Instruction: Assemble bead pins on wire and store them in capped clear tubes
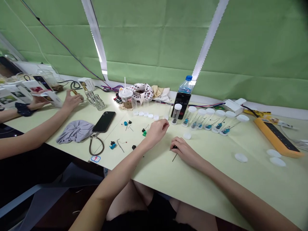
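- Clock directions are taken from the right hand, 12 pointing to the far edge of the desk [207, 199].
- Right hand [184, 150]: low over the desk, fingers bent and pinching a black part [175, 147] at the fingertips.
- Rod [174, 157]: thin, metal, projecting toward 8 o'clock from beneath those fingers; whether gripped or lying loose cannot be told.
- Left hand [157, 130]: at 10 o'clock, fingers curled inward with the tips close together; whether anything is between them cannot be told.
- Green part [144, 133]: just beside the left hand, on its 9 o'clock side.
- Hex key [120, 146] and blue part [113, 146]: at 9 o'clock, near each other on the desk.
- White caps [150, 115]: a row at 10 o'clock, beyond the left hand.
- Loose cap [187, 136]: flat on the desk at 1 o'clock, near the right hand.
- Dark-filled tube [175, 116]: upright and capped, between 11 and 12 o'clock.
- Tubes [208, 123]: capped, blue pieces inside, lined up from 12 to 2 o'clock.
- Timer phone [181, 104]: propped upright at 12 o'clock, in front of a bottle [186, 86].
- Power strip [276, 136]: yellow, well apart at 3 o'clock.
- Co-worker's hand [72, 102]: at 10 o'clock, well apart, near glass vials [96, 101].
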Tool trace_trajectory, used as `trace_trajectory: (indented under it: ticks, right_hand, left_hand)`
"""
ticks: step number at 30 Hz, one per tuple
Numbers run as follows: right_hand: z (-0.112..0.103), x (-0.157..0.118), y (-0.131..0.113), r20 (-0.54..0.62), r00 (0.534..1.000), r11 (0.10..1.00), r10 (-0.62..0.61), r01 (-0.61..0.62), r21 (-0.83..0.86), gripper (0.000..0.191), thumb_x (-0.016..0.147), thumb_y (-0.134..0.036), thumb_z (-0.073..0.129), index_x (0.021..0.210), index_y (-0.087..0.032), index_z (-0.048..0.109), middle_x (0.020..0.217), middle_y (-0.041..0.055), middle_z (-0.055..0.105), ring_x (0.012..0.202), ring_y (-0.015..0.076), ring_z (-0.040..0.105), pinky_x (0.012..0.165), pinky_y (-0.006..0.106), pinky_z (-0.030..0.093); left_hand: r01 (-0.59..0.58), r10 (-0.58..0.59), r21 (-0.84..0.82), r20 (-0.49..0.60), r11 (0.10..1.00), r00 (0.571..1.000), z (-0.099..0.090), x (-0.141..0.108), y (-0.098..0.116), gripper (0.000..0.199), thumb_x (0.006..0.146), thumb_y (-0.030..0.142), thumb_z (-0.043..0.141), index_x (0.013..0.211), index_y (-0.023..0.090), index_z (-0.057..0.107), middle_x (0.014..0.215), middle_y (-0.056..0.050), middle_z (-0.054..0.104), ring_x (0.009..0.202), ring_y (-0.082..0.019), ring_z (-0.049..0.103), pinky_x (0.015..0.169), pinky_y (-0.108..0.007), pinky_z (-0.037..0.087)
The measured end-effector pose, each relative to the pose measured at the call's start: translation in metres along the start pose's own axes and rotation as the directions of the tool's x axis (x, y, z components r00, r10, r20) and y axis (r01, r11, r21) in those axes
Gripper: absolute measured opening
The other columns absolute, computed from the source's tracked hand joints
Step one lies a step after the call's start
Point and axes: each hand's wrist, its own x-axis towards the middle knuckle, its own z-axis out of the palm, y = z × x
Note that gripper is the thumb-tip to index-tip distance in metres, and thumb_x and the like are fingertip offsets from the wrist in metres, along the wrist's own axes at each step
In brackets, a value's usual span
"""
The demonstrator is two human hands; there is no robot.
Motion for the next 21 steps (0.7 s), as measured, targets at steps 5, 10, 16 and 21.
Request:
trace_trajectory:
  ticks: [5, 10, 16, 21]
  right_hand:
    - [-0.011, -0.023, 0.001, 0.01, 0.998, 0.998, 0.057, -0.057, 0.034, 0.014, 0.089, -0.021, 0.04, 0.082, -0.023, 0.052, 0.098, 0.004, 0.051, 0.098, 0.0182, 0.048, 0.087, 0.037, 0.042]
    - [-0.015, -0.027, 0.006, -0.017, 0.998, 0.994, 0.06, -0.058, 0.09, 0.012, 0.088, -0.03, 0.045, 0.088, -0.024, 0.055, 0.1, 0.0034, 0.054, 0.098, 0.0182, 0.051, 0.086, 0.035, 0.043]
    - [-0.034, -0.039, 0.008, -0.235, 0.966, 0.992, 0.104, -0.085, 0.09, 0.024, 0.09, -0.042, 0.042, 0.096, -0.025, 0.057, 0.102, 0.005, 0.059, 0.091, 0.0192, 0.056, 0.079, 0.033, 0.045]
    - [-0.052, -0.051, 0.005, -0.376, 0.911, 0.984, 0.172, -0.144, 0.1, 0.026, 0.09, -0.044, 0.042, 0.093, -0.025, 0.059, 0.097, 0.0044, 0.062, 0.079, 0.018, 0.057, 0.061, 0.029, 0.043]
  left_hand:
    - [-0.007, 0.008, -0.018, 0.088, 1.0, 0.996, -0.002, 0.005, 0.001, 0.018, 0.082, 0.016, 0.045, 0.083, 0.018, 0.062, 0.08, -0.002, 0.066, 0.072, -0.014, 0.058, 0.067, -0.024, 0.041]
    - [0.038, -0.05, 0.076, 0.162, 0.996, 0.985, -0.048, 0.011, -0.015, 0.01, 0.075, 0.015, 0.055, 0.077, 0.019, 0.065, 0.078, -0.002, 0.066, 0.071, -0.014, 0.059, 0.065, -0.024, 0.041]
    - [0.039, -0.126, 0.233, 0.37, 0.972, 0.921, -0.059, -0.004, -0.046, 0.01, 0.065, 0.009, 0.058, 0.068, 0.017, 0.063, 0.069, -0.002, 0.063, 0.066, -0.015, 0.057, 0.058, -0.025, 0.037]
    - [-0.012, -0.106, 0.282, 0.4, 0.959, 0.91, -0.028, -0.013, -0.058, 0.012, 0.066, 0.008, 0.053, 0.068, 0.016, 0.061, 0.074, -0.004, 0.064, 0.072, -0.016, 0.055, 0.062, -0.026, 0.037]
